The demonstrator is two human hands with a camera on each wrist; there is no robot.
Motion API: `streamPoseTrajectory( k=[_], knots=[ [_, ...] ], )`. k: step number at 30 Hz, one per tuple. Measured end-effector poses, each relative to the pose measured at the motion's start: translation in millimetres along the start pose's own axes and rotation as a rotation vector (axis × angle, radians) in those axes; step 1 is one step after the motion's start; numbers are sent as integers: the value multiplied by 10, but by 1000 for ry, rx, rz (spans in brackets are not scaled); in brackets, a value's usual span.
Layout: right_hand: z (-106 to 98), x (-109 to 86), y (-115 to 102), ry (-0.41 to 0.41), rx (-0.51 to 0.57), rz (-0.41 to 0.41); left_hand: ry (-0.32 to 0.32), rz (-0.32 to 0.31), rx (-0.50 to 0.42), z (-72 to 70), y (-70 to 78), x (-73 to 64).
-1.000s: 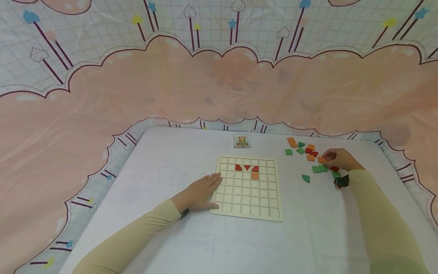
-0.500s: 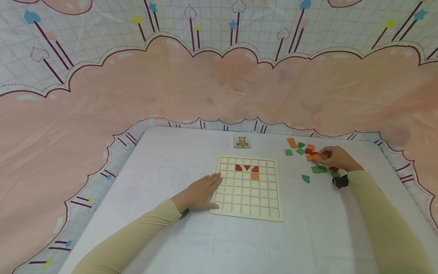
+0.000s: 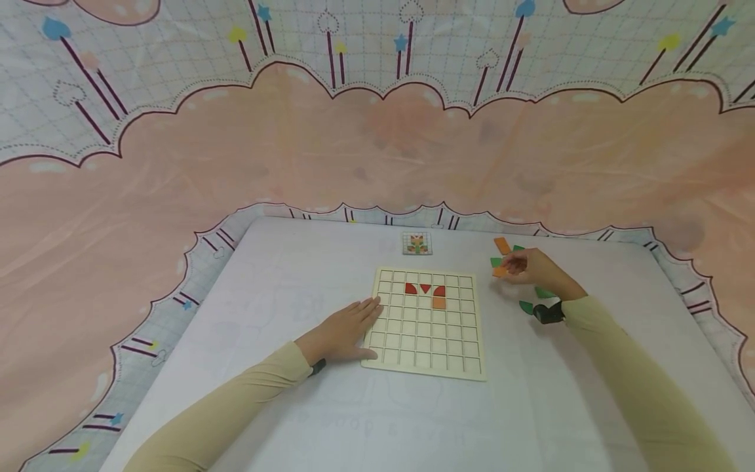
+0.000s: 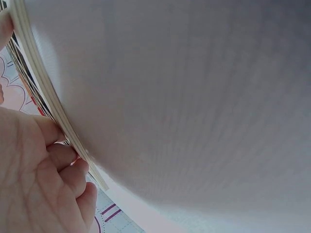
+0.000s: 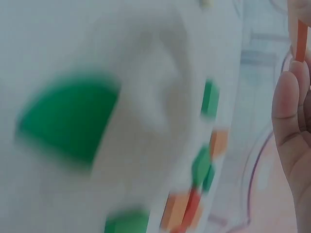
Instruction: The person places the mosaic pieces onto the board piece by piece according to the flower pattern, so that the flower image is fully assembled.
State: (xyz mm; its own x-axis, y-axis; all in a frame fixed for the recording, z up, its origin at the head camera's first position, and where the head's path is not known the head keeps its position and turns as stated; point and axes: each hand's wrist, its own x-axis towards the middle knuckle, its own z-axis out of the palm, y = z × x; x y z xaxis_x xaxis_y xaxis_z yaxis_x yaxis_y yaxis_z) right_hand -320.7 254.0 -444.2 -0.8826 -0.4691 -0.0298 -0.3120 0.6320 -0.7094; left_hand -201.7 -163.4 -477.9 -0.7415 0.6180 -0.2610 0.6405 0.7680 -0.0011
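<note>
A pale square board with a grid of cells lies mid-table. Near its top, cells hold a red quarter-round tile, a red triangle tile, another red quarter-round tile and an orange square tile. My left hand rests flat with straight fingers against the board's left side; the left wrist view shows those fingers at the board's edge. To the right of the board, my right hand pinches an orange tile, seen edge-on in the right wrist view.
Loose tiles lie right of the board, partly hidden by my right hand: an orange rectangle, a green quarter-round and several others. A small card with a coloured pattern lies behind the board. A patterned cloth hangs behind the white table.
My right hand has lifted an orange tile from the loose tiles and carried it left toward the board. The left hand and the tiles on the board have stayed put.
</note>
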Motion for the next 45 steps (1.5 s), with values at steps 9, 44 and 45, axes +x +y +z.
streamPoseTrajectory(
  k=[9,44,45],
  knots=[
    [425,172,-350,-31,66,-45,0,-5,6,-7,4,4],
    [1196,487,-752,-177,-96,-99,6,11,1,-6,-4,-7],
    [1197,485,-756,-178,-97,-97,5,11,3,-5,-4,-8]
  ],
)
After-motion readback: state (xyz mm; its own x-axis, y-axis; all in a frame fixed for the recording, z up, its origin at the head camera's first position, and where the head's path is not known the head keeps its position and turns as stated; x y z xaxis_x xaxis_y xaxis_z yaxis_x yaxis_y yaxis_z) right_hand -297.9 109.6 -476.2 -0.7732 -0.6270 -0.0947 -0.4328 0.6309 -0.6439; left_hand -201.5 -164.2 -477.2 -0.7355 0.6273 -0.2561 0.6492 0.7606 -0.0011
